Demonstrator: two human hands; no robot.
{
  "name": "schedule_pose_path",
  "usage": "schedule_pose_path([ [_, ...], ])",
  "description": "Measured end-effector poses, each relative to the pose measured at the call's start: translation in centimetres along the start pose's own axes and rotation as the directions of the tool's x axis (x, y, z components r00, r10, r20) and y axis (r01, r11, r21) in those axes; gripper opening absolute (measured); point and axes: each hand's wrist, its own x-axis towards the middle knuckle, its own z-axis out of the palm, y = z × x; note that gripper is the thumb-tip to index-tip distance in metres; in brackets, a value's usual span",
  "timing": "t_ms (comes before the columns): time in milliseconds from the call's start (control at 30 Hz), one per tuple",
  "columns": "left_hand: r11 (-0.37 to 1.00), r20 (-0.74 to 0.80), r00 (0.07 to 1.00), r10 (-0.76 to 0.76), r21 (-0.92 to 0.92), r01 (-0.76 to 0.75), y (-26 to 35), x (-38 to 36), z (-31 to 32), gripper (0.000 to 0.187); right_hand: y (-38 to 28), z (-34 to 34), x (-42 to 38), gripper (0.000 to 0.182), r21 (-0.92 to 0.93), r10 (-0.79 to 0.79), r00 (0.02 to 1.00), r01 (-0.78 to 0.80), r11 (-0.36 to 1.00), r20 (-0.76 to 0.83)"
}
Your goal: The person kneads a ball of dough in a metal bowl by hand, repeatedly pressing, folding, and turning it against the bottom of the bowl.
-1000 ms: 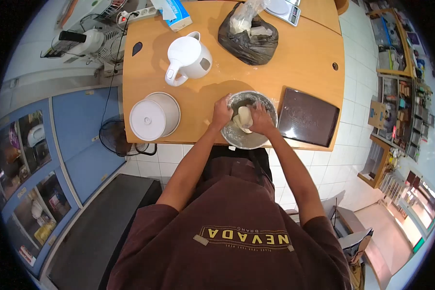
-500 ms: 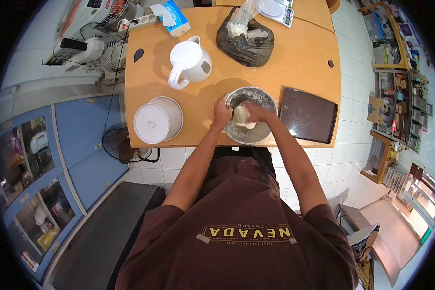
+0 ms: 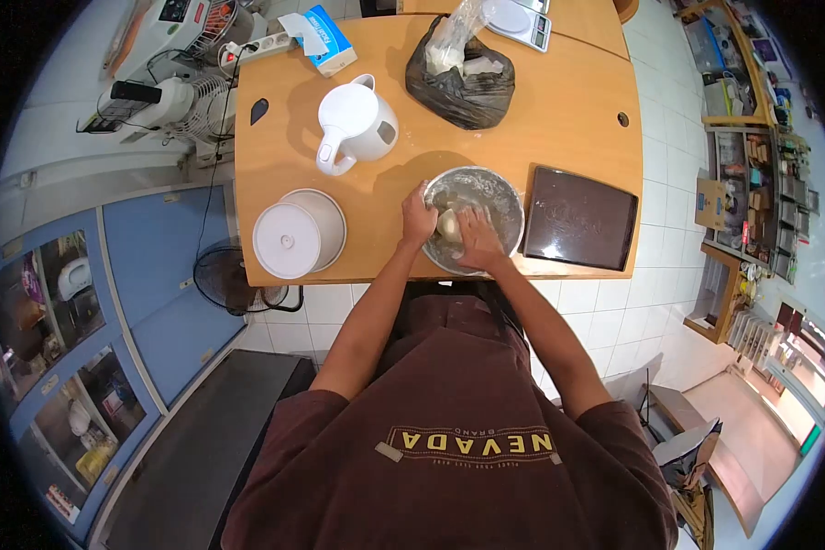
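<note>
The right hand (image 3: 478, 240) is laid palm-down inside a metal bowl (image 3: 500, 188), its fingers spread and pressed onto a lump of dough (image 3: 447, 225); the dough is covered rather than gripped. The left hand (image 3: 418, 220) is curled over the bowl's left rim, and the rim is clasped between its fingers and thumb, with the fingertips reaching the dough's left side.

The dough is seen as a pale, cream-coloured mass, smooth on the part that shows, with most of it hidden under the right hand. It lies in the bottom of the bowl, toward the near-left side. The inner wall of the bowl is smeared and dusted with whitish flour, so that the steel appears dull and mottled.

The bowl is set on a wooden table (image 3: 577, 101), close to its near edge. Just to the right of the bowl a dark rectangular tray (image 3: 579, 218) is laid flat, its surface faintly streaked. To the left, near the same edge, a round white lidded container (image 3: 298, 234) is placed. Beyond the bowl a white kettle (image 3: 356, 121) stands upright, its handle turned toward the person. Further back a black plastic bag (image 3: 467, 82) is found, with a clear bag of white contents rising from it. A blue and white box (image 3: 325, 37) is seen at the far left corner, and a kitchen scale (image 3: 515, 20) at the far edge.
</note>
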Motion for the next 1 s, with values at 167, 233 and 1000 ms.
schedule_pose_path([
  [167,0.998,0.037,0.997,-0.062,0.016,0.061,-0.4,-0.5,0.5,0.055,-3.0,2.6,0.0,0.083,-0.047,0.195,0.98,-0.194,0.98,0.021],
  [233,0.995,0.049,0.994,-0.094,0.031,0.092,-0.1,-0.7,0.6,0.055,-3.2,3.1,-0.4,0.077,0.064,0.246,0.969,-0.244,0.968,-0.022],
  [1000,0.992,0.059,0.996,-0.062,0.112,0.055,-0.2,-1.5,1.1,0.055,0.4,3.1,5.8,0.042,0.081,0.505,0.85,-0.499,0.863,-0.151],
])
